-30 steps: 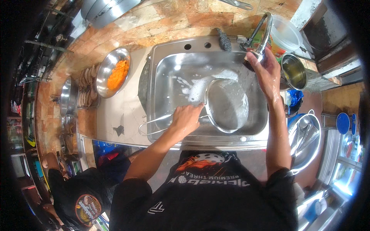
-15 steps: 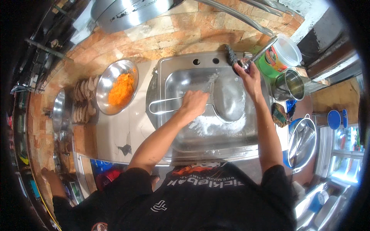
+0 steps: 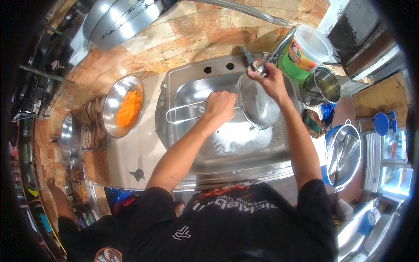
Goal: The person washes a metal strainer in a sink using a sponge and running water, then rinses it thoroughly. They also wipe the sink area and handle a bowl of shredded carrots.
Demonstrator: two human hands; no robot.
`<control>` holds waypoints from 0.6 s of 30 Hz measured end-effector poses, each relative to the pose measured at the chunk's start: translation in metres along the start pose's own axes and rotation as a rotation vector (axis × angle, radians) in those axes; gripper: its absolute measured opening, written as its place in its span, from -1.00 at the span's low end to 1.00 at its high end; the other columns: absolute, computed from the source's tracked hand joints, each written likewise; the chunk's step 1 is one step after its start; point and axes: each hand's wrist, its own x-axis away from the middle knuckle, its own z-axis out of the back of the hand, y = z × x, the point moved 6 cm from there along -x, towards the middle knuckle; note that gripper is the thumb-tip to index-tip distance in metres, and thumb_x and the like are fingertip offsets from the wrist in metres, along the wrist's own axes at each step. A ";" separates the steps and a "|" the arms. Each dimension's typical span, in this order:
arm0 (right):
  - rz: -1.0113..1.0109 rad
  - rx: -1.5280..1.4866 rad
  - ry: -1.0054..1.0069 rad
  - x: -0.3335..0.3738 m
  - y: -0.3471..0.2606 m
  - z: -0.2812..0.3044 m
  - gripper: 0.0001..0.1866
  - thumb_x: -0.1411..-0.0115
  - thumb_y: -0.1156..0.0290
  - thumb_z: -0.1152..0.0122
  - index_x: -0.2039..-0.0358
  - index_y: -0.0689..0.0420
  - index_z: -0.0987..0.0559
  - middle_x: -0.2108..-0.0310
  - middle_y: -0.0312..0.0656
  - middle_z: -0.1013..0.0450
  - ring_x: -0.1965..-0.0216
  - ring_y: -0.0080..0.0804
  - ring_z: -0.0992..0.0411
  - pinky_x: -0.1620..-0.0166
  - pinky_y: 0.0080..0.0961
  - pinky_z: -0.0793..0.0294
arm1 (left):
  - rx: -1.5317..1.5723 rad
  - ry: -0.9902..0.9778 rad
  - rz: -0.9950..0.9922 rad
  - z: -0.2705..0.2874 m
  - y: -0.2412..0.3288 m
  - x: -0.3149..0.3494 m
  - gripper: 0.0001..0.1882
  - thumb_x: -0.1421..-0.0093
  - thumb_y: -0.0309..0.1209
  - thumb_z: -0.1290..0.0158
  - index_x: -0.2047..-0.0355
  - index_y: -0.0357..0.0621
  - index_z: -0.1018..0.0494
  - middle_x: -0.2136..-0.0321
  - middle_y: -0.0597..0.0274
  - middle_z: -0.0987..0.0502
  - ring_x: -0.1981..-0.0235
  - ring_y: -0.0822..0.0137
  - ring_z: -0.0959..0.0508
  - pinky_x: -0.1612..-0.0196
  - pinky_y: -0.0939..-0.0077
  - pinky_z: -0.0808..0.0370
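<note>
My left hand (image 3: 220, 107) is closed around the long wire handle of a round mesh strainer (image 3: 260, 105). The strainer is held over the stainless steel sink (image 3: 205, 163), its bowl toward the right side. My right hand (image 3: 271, 81) grips the metal end of a faucet (image 3: 258, 66) with a flexible ribbed neck, just above the strainer's far edge. Wet, whitish water spreads over the sink floor below the strainer. Whether water is running from the faucet cannot be made out.
Left of the sink, a steel bowl (image 3: 123, 126) holds orange shreds, beside a tray of brownish pieces (image 3: 92, 113). At right stand a tub of green liquid (image 3: 301, 54), a steel pot (image 3: 322, 85) and a blue-white basin (image 3: 342, 174) with utensils. Another person's arm (image 3: 61, 201) shows at lower left.
The strainer has moved farther back and to the right within the sink, closer beneath the faucet end. Both hands keep their grips. The whole view has shifted and turned slightly.
</note>
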 end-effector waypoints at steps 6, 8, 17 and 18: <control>-0.135 -0.038 -0.100 0.017 -0.015 0.018 -0.56 0.04 0.29 -0.44 0.20 0.24 -0.53 0.34 -0.26 -0.52 0.29 -0.57 -0.43 0.16 -0.59 -0.40 | -0.057 -0.048 0.061 0.000 0.008 -0.002 -0.69 0.15 -0.49 -0.14 0.30 -0.14 -0.51 0.44 0.00 -0.57 0.31 0.02 -0.58 0.24 0.11 -0.47; -0.112 -0.082 -0.106 0.022 -0.019 0.024 -0.55 0.05 0.27 -0.44 0.20 0.25 -0.53 0.33 -0.26 -0.52 0.29 -0.56 -0.43 0.17 -0.58 -0.41 | -0.042 -0.056 0.077 0.002 0.011 -0.004 -0.67 0.15 -0.48 -0.15 0.28 -0.13 -0.52 0.42 0.00 -0.58 0.30 0.03 -0.58 0.22 0.12 -0.47; -0.018 -0.003 -0.039 0.010 -0.002 0.018 -0.54 0.07 0.25 -0.45 0.19 0.21 -0.56 0.32 -0.24 -0.52 0.29 -0.52 -0.45 0.17 -0.56 -0.41 | -0.068 -0.077 0.075 -0.003 0.010 -0.004 -0.55 0.14 -0.47 -0.14 0.14 -0.06 -0.51 0.39 0.01 -0.58 0.28 0.04 -0.58 0.19 0.15 -0.47; 0.001 0.018 -0.019 0.008 -0.005 0.015 -0.54 0.07 0.25 -0.45 0.19 0.20 -0.56 0.32 -0.24 -0.52 0.29 -0.52 -0.46 0.17 -0.55 -0.42 | -0.058 -0.079 0.077 -0.003 0.011 -0.005 -0.54 0.15 -0.48 -0.13 0.12 -0.03 -0.51 0.39 0.00 -0.58 0.27 0.04 -0.58 0.19 0.15 -0.47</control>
